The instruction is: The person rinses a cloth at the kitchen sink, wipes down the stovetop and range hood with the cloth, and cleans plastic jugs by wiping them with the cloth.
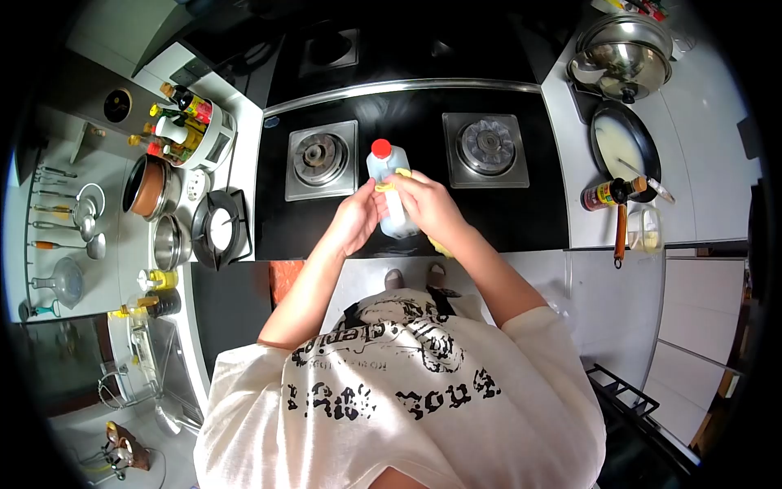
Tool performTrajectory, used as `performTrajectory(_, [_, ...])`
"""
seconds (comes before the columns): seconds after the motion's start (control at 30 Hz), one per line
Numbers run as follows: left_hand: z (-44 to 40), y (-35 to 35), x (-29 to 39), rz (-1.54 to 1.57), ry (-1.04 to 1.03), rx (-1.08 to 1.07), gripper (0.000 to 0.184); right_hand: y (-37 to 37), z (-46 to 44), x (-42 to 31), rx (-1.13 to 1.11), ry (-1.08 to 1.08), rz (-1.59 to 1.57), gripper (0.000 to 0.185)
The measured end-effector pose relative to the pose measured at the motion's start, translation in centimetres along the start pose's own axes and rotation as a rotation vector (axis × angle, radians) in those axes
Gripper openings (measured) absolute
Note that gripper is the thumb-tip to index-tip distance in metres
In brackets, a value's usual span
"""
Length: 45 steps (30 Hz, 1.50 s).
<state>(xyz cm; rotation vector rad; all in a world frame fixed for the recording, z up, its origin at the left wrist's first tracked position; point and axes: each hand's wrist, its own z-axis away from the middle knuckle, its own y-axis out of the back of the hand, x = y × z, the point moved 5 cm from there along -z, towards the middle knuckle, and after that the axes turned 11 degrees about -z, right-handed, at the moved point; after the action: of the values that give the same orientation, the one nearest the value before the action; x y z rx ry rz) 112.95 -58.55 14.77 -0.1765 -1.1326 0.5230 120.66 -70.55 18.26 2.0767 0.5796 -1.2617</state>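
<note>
A pale, see-through plastic bottle [397, 215] with a red cap stands at the middle of the black stove top, between the two burners. In front of it my hands meet. My right hand [425, 202] is closed on a yellow cloth [403, 173], part of which hangs below the wrist. My left hand [358, 216] has its fingertips closed at a yellow edge of the same cloth, close against the bottle. How firmly either hand touches the bottle is hidden by the fingers.
Left and right burners [319, 156] [489, 147] flank the bottle. On the right counter are a pan with white liquid [615, 147], a sauce bottle [603, 196], a glass container [646, 232] and a steel pot [627, 69]. Condiment bottles [191, 106] and pots [167, 240] crowd the left counter.
</note>
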Motion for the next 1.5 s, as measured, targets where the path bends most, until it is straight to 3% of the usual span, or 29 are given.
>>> performTrajectory(0.13, [-0.1, -0.1, 0.8, -0.036, 0.006, 0.004, 0.043, -0.3, 3.5, -1.0, 0.002, 0.107, -0.072, 0.030])
performTrajectory(0.23, [-0.3, 0.0, 0.6, -0.289, -0.048, 0.073, 0.033, 0.2, 6.7, -1.5, -0.152, -0.005, 0.017, 0.025])
performTrajectory(0.3, [-0.7, 0.8, 0.3, -0.579, -0.099, 0.121, 0.030, 2.1, 6.3, 0.2, 0.289, 0.018, -0.180, 0.021])
performTrajectory(0.33, [-0.5, 0.8, 0.7, -0.630, -0.136, 0.168, 0.030, 2.7, 6.1, 2.3, 0.427, -0.206, -0.322, 0.024])
performTrajectory(0.43, [0.4, 0.5, 3.1, -1.139, -0.224, 0.424, 0.034, 1.4, 4.0, 3.8, 0.462, -0.193, -0.640, 0.038])
performTrajectory(0.47, [1.4, -0.6, 4.2, -1.293, -0.234, 0.526, 0.044, -0.3, 3.6, 4.4, 0.391, -0.095, -0.536, 0.040])
performTrajectory(0.53, [-0.6, 0.7, 2.1, -1.224, -0.474, 0.575, 0.053, -2.4, 4.0, 4.2, 0.218, 0.075, -0.227, 0.046])
performTrajectory(0.57, [-1.3, 1.3, 1.1, -1.184, -0.592, 0.601, 0.057, -3.5, 4.4, 5.1, 0.134, 0.076, -0.232, 0.046])
performTrajectory(0.6, [-2.4, 1.1, -0.5, -0.675, -0.445, 0.340, 0.070, -3.7, 4.8, 5.1, 0.127, 0.062, -0.278, 0.045])
performTrajectory(0.73, [-2.4, 1.5, -1.3, -0.523, -0.336, 0.358, 0.076, -4.3, 8.1, 4.5, 0.048, 0.059, -0.242, 0.041])
performTrajectory(0.87, [-1.4, 0.5, -0.9, -0.447, -0.278, 0.314, 0.078, -3.1, 9.6, 4.3, 0.033, 0.135, -0.305, 0.039])
performTrajectory(0.97, [-1.8, 2.7, -1.5, -0.745, -0.360, 0.377, 0.077, -2.9, 10.9, 6.3, 0.207, 0.047, -0.363, 0.040])
performTrajectory(1.0, [-1.7, 3.9, -1.9, -0.771, -0.310, 0.422, 0.057, -3.4, 10.8, 7.2, 0.228, 0.105, -0.384, 0.046])
performTrajectory(1.13, [0.2, 1.1, 0.4, -0.929, -0.287, 0.425, 0.021, -4.6, 5.0, 7.2, 0.212, 0.102, -0.360, 0.056])
performTrajectory(1.2, [-0.1, 2.0, 0.7, -0.962, -0.235, 0.382, 0.021, -5.4, 1.5, 9.0, 0.220, 0.084, -0.422, 0.057])
performTrajectory(1.3, [-0.1, 1.9, 1.2, -1.012, -0.196, 0.330, 0.020, -6.4, -0.9, 13.4, 0.342, -0.040, -0.829, 0.050])
performTrajectory(1.33, [0.0, 1.8, 1.4, -1.037, -0.199, 0.325, 0.020, -7.9, -0.3, 16.7, 0.296, -0.255, -0.962, 0.050])
performTrajectory(1.4, [0.1, 2.3, 1.2, -1.018, -0.196, 0.327, 0.020, -9.7, 1.2, 19.6, 0.354, -0.389, -0.936, 0.051])
performTrajectory(1.5, [0.0, 3.0, 0.6, -0.921, -0.174, 0.338, 0.021, -8.6, 1.6, 16.6, 0.370, -0.172, -0.697, 0.046])
